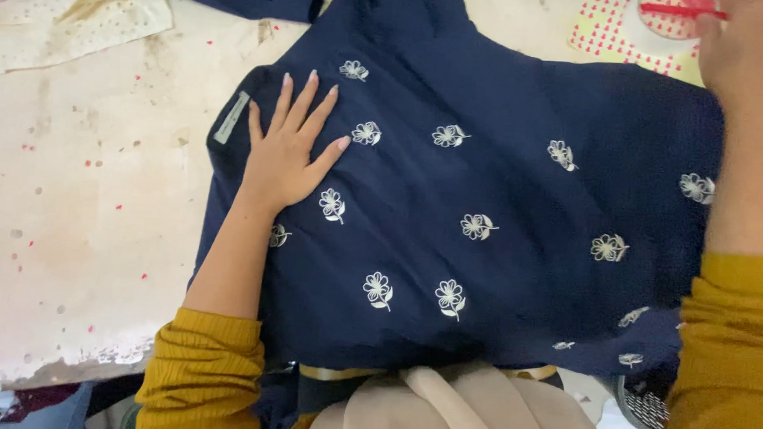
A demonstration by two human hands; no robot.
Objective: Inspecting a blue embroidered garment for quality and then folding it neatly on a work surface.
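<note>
The navy flower-embroidered garment point(486, 203) already lies spread on the stained table point(78, 199) — left hand point(287, 153), fingers released and splayed, presses its ten-o'clock part — while the right hand point(747, 51), at two o'clock, grip unclear, leaves folding undone.

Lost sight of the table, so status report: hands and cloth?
Left hand flat, open on navy flowered cloth. Right hand at the far corner, grip unclear. Cloth spread on table.

left hand point(287, 153) flat, fingers spread, right hand point(747, 42) raised
</note>
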